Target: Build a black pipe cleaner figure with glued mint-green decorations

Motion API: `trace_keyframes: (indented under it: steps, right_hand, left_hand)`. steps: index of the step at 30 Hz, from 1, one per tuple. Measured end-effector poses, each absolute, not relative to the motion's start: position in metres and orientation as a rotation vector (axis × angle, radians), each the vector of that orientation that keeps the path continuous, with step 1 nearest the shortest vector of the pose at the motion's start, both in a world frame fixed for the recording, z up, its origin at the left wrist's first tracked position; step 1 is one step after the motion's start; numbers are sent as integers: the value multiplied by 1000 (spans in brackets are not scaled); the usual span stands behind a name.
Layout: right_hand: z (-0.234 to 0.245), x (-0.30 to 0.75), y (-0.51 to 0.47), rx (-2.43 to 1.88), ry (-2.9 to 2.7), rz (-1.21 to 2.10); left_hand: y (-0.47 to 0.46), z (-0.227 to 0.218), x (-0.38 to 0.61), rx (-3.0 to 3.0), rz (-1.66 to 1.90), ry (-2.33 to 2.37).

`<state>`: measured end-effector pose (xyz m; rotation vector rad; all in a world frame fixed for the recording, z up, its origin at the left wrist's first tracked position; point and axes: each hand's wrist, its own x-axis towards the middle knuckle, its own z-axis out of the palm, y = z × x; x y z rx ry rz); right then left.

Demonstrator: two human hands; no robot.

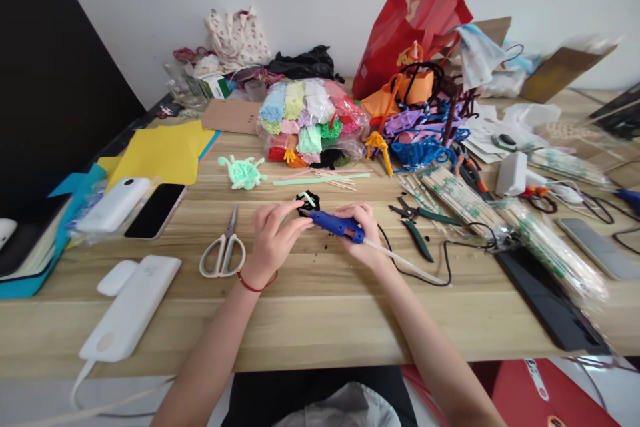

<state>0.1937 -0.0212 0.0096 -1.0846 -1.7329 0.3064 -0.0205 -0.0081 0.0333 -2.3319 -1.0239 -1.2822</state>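
Note:
My right hand (361, 230) is wrapped around a blue hot glue gun (333, 224), its nozzle pointing left and a whitish glue stick (405, 260) sticking out of its back. My left hand (275, 233) is pinched close to the nozzle; what lies between its fingertips is hidden. Just beyond those fingertips is a small black fuzzy clump (314, 203) with a mint-green strip on it. I cannot tell whether the left fingers hold this clump or it rests on the table. White-handled scissors (223, 247) lie left of my left hand.
Farther back sit a mint pipe-cleaner bundle (243, 173), thin sticks (335, 179) and bagged coloured pipe cleaners (310, 123). Green-handled pliers (415, 220) and a black cord (447, 267) lie to the right, near packs of sticks (550, 247). Phone (156, 211) and power bank (133, 307) are left.

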Motion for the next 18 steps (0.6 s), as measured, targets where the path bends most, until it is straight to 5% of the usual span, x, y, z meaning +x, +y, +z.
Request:
trace_keyframes:
  steps: [18]
  right_hand:
    - [8, 197, -20, -1096, -1544, 533]
  left_hand:
    - [-4, 31, -20, -2451, -1240, -1047]
